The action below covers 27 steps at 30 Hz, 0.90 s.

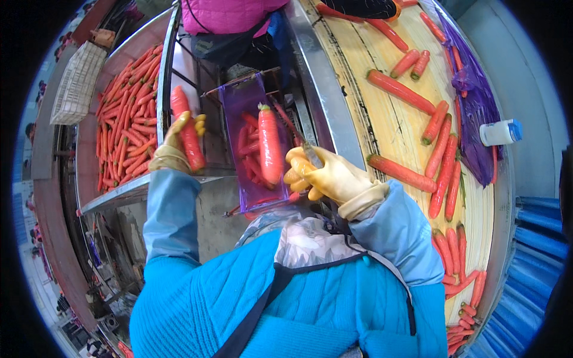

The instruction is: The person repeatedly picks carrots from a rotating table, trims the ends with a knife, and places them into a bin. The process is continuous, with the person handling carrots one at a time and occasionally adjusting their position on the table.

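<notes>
My left hand [174, 143], in a yellow rubber glove, is closed around a long red carrot [192, 152] at the left of the purple-lined bin [230, 101]. My gloved right hand [325, 173] is closed on what looks like a knife [311, 156] with a metal blade, just right of the bin. A thick carrot [268, 143] with a short green top is upright in the picture, over the bin's other carrots [249, 140]; I cannot tell whether it rests on them.
A metal trough [89, 191] heaped with carrots and a white plastic crate [74, 83] are at left. At right, a wooden board [352, 101] holds scattered carrots, purple plastic [477, 107] and a white container [495, 132]. A person in pink [224, 15] is opposite.
</notes>
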{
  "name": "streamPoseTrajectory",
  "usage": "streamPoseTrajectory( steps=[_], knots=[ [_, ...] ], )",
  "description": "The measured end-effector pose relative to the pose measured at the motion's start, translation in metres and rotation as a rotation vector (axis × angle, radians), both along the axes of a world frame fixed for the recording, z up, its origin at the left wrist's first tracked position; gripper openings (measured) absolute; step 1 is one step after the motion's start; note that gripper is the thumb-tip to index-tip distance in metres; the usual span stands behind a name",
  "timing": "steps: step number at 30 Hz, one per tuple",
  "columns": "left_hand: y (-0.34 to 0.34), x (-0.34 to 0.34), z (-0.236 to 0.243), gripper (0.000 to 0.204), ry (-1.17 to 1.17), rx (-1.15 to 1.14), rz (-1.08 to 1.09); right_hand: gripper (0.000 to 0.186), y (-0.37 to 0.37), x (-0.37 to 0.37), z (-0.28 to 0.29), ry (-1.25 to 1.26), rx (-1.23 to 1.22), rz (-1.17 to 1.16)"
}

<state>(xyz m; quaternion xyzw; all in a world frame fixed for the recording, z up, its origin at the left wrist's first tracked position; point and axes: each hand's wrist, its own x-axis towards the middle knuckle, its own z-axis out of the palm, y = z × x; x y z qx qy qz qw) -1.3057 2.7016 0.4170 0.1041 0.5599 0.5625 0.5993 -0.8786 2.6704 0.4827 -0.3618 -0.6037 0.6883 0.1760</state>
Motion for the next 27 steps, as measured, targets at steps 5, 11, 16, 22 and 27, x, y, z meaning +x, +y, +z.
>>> streamPoseTrajectory(
  steps=[5, 11, 16, 22, 27],
  knots=[
    [-0.007, -0.167, -0.007, 0.056, 0.108, -0.169, 0.327, 0.06, 0.012, 0.009, 0.021, 0.083, -0.513, -0.08],
    [0.088, -0.264, -0.017, 0.054, 0.088, 0.09, 0.489, 0.061, 0.028, 0.053, 0.018, 0.231, -0.224, -0.189],
    [0.186, -0.142, -0.031, 0.053, -0.199, 0.377, 0.196, 0.05, 0.053, 0.093, -0.065, -0.068, 0.137, -0.681],
    [0.253, 0.102, -0.005, 0.052, -0.006, 0.577, -0.421, 0.041, 0.071, 0.175, -0.13, -0.508, 0.278, -1.064],
    [0.257, 0.266, 0.016, 0.048, -0.251, 0.609, -0.691, 0.043, 0.145, 0.26, -0.106, -1.27, 0.065, -0.969]
  ],
)
